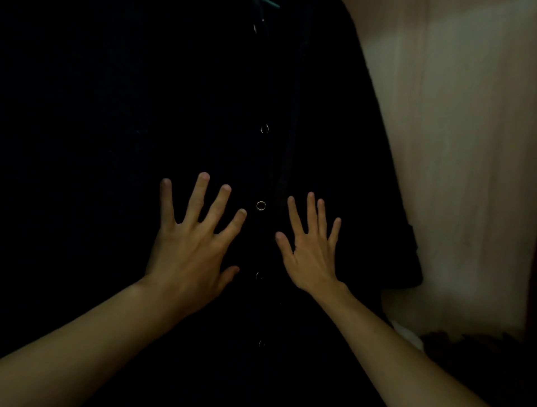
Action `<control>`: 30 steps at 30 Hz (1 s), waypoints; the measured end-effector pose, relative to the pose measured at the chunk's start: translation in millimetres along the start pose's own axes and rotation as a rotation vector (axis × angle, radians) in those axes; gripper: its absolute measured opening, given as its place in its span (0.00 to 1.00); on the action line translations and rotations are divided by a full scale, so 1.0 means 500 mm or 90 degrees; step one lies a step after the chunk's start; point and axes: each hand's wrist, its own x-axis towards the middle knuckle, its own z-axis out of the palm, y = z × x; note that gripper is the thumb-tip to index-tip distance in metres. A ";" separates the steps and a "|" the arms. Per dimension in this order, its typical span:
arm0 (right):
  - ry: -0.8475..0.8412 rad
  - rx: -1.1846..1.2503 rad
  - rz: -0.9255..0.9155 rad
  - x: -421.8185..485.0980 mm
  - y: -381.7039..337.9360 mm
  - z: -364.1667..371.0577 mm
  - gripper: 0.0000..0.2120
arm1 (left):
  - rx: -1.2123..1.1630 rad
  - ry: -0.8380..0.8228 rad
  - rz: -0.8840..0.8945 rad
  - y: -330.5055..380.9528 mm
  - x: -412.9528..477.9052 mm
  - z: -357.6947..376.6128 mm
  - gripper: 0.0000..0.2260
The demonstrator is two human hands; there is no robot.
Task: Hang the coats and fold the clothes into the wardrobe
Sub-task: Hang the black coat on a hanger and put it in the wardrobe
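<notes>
A black coat (334, 130) hangs in front of me and fills most of the view. A vertical row of metal snap buttons (261, 205) runs down its front. At the very top a bit of a green hanger (268, 3) shows. My left hand (191, 247) lies flat on the coat just left of the button row, fingers spread. My right hand (312, 255) lies flat just right of the row, fingers spread too. Neither hand holds anything. The coat's left part is lost in darkness.
A pale wooden wardrobe wall (465, 145) stands to the right of the coat. At the lower right lie a white item (409, 337) and a dark crumpled cloth (470, 348). The scene is very dim.
</notes>
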 end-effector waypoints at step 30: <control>-0.208 -0.156 0.145 -0.280 0.082 0.114 0.38 | 0.080 -0.038 -0.048 0.029 0.061 0.115 0.47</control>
